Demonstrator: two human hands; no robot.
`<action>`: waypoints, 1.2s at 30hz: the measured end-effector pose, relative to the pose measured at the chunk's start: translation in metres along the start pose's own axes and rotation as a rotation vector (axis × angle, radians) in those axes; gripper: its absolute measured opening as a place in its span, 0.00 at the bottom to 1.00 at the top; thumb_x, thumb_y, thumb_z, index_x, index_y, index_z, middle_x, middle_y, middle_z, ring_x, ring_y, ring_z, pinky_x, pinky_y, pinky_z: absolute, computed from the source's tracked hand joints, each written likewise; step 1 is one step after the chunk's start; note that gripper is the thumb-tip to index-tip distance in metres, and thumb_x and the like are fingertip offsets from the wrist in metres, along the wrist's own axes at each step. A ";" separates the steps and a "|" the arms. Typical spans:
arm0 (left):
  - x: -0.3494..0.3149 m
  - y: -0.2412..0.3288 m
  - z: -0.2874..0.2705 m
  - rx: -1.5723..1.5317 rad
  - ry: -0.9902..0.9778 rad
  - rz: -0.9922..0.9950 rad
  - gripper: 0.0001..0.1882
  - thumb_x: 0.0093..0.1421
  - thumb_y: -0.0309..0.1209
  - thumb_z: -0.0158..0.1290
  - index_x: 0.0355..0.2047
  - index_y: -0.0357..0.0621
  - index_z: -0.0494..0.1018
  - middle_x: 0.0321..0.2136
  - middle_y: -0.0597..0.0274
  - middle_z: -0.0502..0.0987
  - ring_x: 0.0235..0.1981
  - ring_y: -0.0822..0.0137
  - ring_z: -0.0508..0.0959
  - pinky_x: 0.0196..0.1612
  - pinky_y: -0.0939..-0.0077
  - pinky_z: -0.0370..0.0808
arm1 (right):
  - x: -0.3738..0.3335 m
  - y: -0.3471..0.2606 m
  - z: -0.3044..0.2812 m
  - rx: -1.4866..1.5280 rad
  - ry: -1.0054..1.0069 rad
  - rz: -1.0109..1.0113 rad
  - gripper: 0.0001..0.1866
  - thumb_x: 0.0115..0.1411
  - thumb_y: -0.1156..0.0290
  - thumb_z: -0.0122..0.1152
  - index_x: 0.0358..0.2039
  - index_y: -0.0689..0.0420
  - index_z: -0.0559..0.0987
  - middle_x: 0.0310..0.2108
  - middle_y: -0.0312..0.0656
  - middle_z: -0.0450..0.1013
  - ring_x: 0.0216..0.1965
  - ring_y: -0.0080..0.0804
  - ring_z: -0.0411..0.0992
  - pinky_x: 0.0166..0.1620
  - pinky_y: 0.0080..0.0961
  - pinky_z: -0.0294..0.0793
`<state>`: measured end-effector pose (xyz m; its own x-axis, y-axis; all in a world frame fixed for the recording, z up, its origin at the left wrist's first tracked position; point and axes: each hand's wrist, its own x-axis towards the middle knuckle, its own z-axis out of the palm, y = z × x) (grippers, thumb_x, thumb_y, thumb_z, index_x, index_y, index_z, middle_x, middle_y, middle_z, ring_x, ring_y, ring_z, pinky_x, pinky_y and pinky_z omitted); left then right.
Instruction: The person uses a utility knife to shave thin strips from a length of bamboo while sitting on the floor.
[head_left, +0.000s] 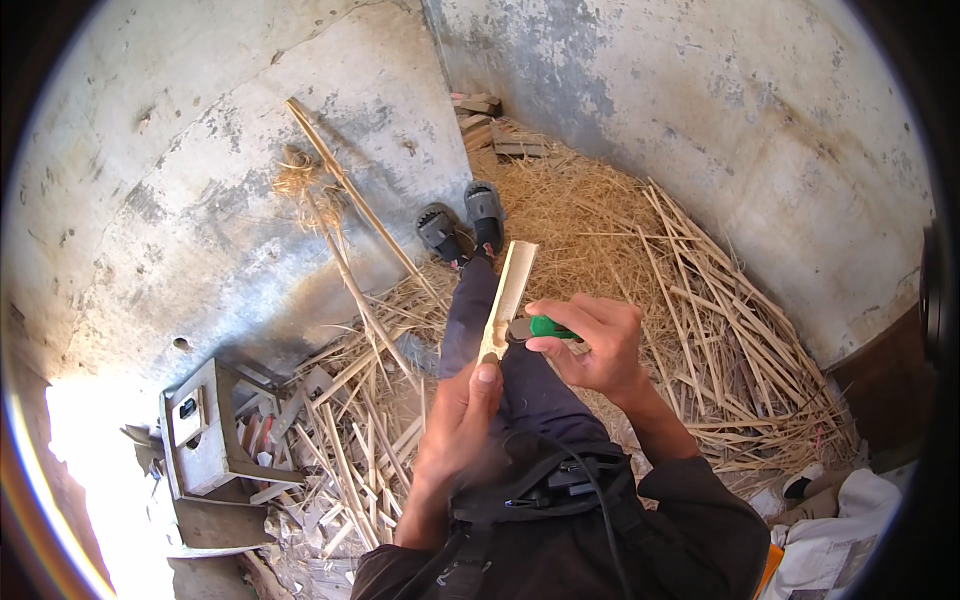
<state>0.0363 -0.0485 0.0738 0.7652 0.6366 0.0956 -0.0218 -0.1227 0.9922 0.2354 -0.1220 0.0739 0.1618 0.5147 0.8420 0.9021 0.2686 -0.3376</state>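
Note:
A split length of pale bamboo slants up and away over my lap, its hollow inner side showing. My left hand grips its near end, the thumb pressed along it. In my right hand is a knife with a green handle, fingers wrapped round the handle. Its short, dark blade meets the bamboo's right edge just beyond my left thumb, where the wood looks notched and cut away.
Long bamboo strips lie heaped on the right, over straw-like shavings. Two poles lean on the left wall. A broken wooden cabinet stands at left among more split strips. My sandalled feet stretch forward.

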 end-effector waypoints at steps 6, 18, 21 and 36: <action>-0.005 -0.003 0.001 -0.048 0.014 -0.079 0.26 0.78 0.48 0.34 0.24 0.47 0.59 0.18 0.77 0.54 0.19 0.82 0.53 0.21 0.82 0.50 | -0.005 0.002 0.006 -0.017 0.010 0.000 0.19 0.58 0.50 0.70 0.38 0.52 0.86 0.20 0.33 0.74 0.18 0.31 0.72 0.21 0.28 0.68; -0.005 -0.004 -0.002 -0.128 -0.046 -0.136 0.26 0.78 0.49 0.32 0.25 0.49 0.58 0.17 0.77 0.53 0.18 0.82 0.52 0.20 0.81 0.49 | -0.010 0.004 0.012 -0.060 0.008 0.012 0.18 0.58 0.50 0.69 0.38 0.51 0.86 0.20 0.32 0.74 0.18 0.32 0.73 0.22 0.28 0.69; -0.005 -0.007 -0.003 -0.137 -0.047 -0.142 0.25 0.78 0.49 0.32 0.25 0.49 0.58 0.17 0.77 0.53 0.17 0.82 0.52 0.20 0.81 0.49 | -0.009 0.004 0.012 -0.064 -0.004 0.018 0.17 0.58 0.51 0.69 0.37 0.52 0.85 0.21 0.33 0.75 0.19 0.32 0.74 0.23 0.28 0.70; -0.009 -0.012 -0.006 -0.085 -0.015 -0.191 0.27 0.77 0.51 0.32 0.24 0.49 0.58 0.17 0.78 0.53 0.16 0.83 0.53 0.19 0.81 0.50 | -0.007 0.009 0.016 -0.085 0.008 0.045 0.16 0.58 0.51 0.70 0.36 0.50 0.85 0.24 0.32 0.79 0.21 0.32 0.76 0.24 0.28 0.72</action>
<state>0.0260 -0.0476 0.0613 0.7703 0.6304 -0.0956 0.0712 0.0640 0.9954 0.2361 -0.1105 0.0580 0.2061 0.5182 0.8301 0.9243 0.1753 -0.3389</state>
